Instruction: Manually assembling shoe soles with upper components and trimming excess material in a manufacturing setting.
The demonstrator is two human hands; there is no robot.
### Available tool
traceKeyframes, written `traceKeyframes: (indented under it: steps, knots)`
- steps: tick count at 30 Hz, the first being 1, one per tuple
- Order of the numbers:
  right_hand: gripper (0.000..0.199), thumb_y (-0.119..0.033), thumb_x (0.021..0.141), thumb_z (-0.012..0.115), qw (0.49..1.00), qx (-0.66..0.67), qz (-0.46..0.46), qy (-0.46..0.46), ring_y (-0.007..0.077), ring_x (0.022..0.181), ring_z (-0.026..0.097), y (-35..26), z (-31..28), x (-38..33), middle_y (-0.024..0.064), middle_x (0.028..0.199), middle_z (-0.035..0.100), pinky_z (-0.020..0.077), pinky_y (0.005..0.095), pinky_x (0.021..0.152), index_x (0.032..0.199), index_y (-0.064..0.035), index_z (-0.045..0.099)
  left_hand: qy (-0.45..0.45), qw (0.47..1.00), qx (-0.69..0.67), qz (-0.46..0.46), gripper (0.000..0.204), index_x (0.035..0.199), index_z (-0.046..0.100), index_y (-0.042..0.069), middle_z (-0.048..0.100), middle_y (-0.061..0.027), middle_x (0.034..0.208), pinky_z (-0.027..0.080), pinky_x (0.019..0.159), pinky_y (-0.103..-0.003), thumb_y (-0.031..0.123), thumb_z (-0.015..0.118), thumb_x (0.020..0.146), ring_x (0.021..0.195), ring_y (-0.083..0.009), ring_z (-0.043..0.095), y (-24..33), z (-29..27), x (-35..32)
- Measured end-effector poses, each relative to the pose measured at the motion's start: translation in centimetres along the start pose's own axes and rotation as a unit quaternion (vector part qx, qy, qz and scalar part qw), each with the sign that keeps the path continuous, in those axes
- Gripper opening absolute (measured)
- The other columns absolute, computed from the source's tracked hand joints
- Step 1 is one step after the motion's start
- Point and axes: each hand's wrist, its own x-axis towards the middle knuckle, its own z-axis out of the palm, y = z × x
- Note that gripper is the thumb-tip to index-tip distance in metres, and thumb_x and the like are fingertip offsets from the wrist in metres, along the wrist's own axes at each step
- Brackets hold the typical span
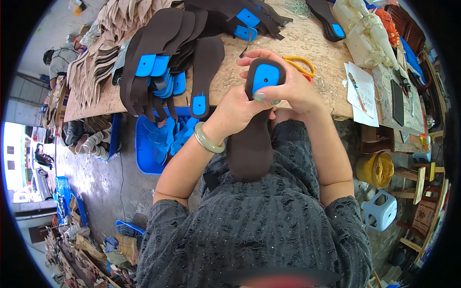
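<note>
1 dark insole [249, 151] is extending over the lap [292, 149], left hand [236, 106] clasping its middle, right hand [297, 91] cupping its end with a blue patch [271, 73]. Work appears to be seating the patch; the next move is probably calling for even pressing.

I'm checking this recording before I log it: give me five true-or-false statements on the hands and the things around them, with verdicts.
1. The left hand and right hand both hold a dark brown sole piece. True.
2. The pale bangle is on the right wrist. False: it is on the left wrist.
3. A blue bin with blue scraps in it stands left of the person, below the table top. True.
4. The yellow looped handle is in the left hand. False: it lies on the table.
5. The stool at the lower right is red. False: it is light blue.
</note>
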Motion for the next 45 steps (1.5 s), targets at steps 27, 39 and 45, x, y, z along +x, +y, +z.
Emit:
traceKeyframes:
  steps: [27,39,45]
  knots:
    - [0.04,-0.036,0.096,0.048,0.993,-0.076,0.054,-0.066,0.0119,0.081,0.058,-1.7,-2.3,3.0,0.005,0.089,0.065,0.0465,0.0271,0.076,0.109,-0.0021,0.065,-0.074,0.99,-0.083,-0.087,0.05,0.121,0.048,-0.005,0.058,-0.007,0.083,0.049,0.073,-0.029,0.038,0.032,0.102,0.075,-0.0166,0.06,1.7,-1.0,-1.1]
    - [0.028,-0.023,0.092,0.057,0.959,-0.22,-0.051,-0.172,0.0114,0.07,0.059,-1.6,-3.9,4.7,0.0048,0.087,0.067,0.0483,0.0263,0.066,0.101,0.0014,0.066,-0.109,0.955,-0.223,-0.162,0.052,0.122,0.045,-0.008,0.055,-0.0063,0.081,0.049,0.069,-0.031,0.037,0.036,0.101,0.068,-0.0171,0.056,1.1,-0.1,-1.6]
    - [0.029,-0.029,0.095,0.051,0.992,-0.102,0.075,0.016,0.0077,0.064,0.052,0.5,-1.4,1.3,0.0014,0.071,0.059,0.0431,0.0241,0.058,0.094,-0.0026,0.065,-0.066,0.968,-0.213,-0.112,0.052,0.122,0.046,-0.007,0.056,-0.0078,0.083,0.051,0.07,-0.033,0.039,0.036,0.1,0.07,-0.0189,0.059,0.9,-0.1,-1.5]
